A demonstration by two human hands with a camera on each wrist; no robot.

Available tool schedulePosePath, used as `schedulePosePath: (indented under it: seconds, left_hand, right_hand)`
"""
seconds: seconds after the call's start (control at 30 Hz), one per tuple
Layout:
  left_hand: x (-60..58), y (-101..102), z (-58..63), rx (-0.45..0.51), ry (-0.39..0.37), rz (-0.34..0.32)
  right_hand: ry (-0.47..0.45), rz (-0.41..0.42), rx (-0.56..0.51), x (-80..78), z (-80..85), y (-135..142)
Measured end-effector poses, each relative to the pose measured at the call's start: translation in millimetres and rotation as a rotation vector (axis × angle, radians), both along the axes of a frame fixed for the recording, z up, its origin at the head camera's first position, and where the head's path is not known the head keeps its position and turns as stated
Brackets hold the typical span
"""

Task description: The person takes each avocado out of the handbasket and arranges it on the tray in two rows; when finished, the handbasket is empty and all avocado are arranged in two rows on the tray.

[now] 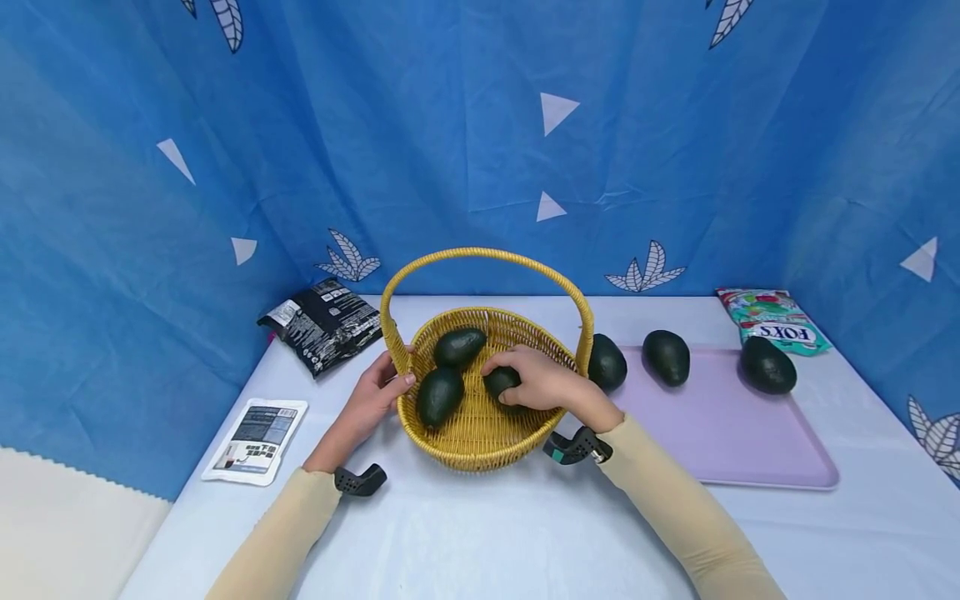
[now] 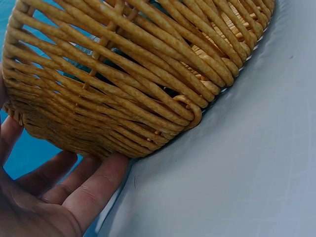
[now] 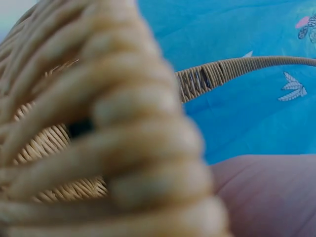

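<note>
A yellow wicker basket (image 1: 480, 450) with a tall arched handle stands on the table. My left hand (image 1: 375, 387) holds its left side, thumb over the rim; the left wrist view shows the fingers under the woven wall (image 2: 113, 84). Inside the basket, my right hand (image 1: 542, 379) grips a dark green avocado (image 1: 501, 382), fingers and thumb curled round it. Two more avocados lie in the left half of the basket, one (image 1: 459, 346) behind the other (image 1: 439, 397). In the right wrist view the basket's rim (image 3: 148, 133) hides the held avocado and most of the hand.
Right of the basket lies a lilac tray (image 1: 750, 450) with avocados (image 1: 666, 358) along its far side; another (image 1: 607, 363) sits beside the basket. A green snack bag (image 1: 776, 321) is behind the tray. On the left are a black packet (image 1: 326, 325) and a white pouch (image 1: 257, 442).
</note>
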State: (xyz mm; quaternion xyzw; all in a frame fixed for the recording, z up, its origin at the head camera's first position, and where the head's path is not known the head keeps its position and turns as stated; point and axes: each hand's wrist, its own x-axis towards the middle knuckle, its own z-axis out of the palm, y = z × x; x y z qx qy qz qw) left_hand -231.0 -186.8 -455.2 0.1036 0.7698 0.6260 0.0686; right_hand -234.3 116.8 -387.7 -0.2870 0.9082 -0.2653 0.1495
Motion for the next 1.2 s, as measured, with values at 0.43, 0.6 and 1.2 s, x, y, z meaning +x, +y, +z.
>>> schedulePosePath:
  seconds: [0.43,0.6,1.2]
  left_hand:
    - [-0.1,1.4,-2.0,0.021,0.006,-0.005]
    - [0.6,2.9,-1.6,0.016,0.006,-0.013]
    - [-1.2,-0.1,0.5,0.006,-0.004,-0.004]
  right_hand:
    - [-0.012,-0.014,-0.037,2.6,-1.7,0.8]
    - [0.011,-0.011,-0.079,5.0,-0.8,2.2]
    - [0.103,0.082,-0.190,31.1,28.3,16.0]
